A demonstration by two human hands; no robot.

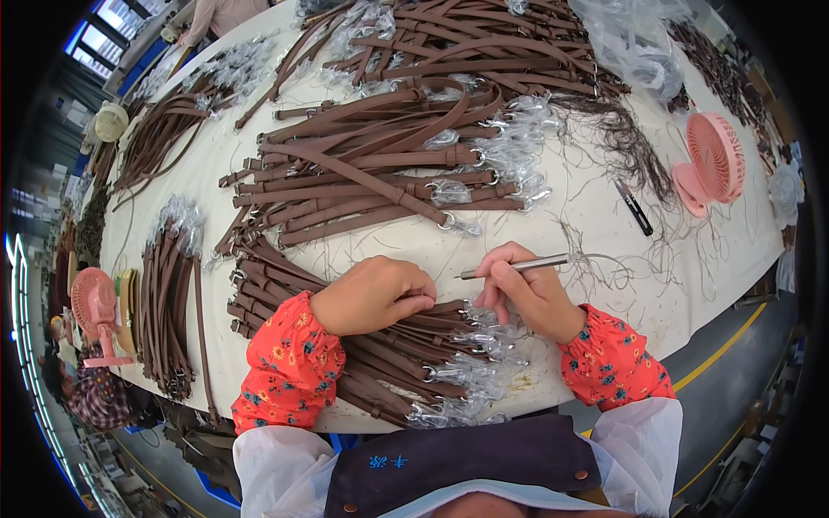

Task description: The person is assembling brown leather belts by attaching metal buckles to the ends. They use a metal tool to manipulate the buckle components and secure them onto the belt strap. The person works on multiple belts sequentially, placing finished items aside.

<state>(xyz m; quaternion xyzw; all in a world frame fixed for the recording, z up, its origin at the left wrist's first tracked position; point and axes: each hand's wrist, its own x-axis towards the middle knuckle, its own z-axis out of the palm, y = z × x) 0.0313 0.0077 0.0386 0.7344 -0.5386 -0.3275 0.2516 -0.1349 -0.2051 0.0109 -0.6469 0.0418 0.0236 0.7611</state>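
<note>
My right hand (528, 292) grips a slim silver metal rod-like tool (518, 267), its narrow end pointing left toward my other hand. My left hand (373, 295) is closed, thumb against curled fingers, above a bundle of brown straps (380, 354); whatever it may hold is hidden. Those straps lie side by side, with metal clips wrapped in clear plastic (479, 367) at their right ends. Just beyond my hands spreads a second pile of brown straps (345, 186), also with plastic-wrapped hardware.
A white-covered table (596, 337) carries everything. Loose threads (596, 276) litter its right side, near a black-handled cutter (634, 208) and a pink fan (713, 160). More straps (170, 302) and another pink fan (97, 312) stand left. Someone in a pale sleeve (207, 19) is at the far left.
</note>
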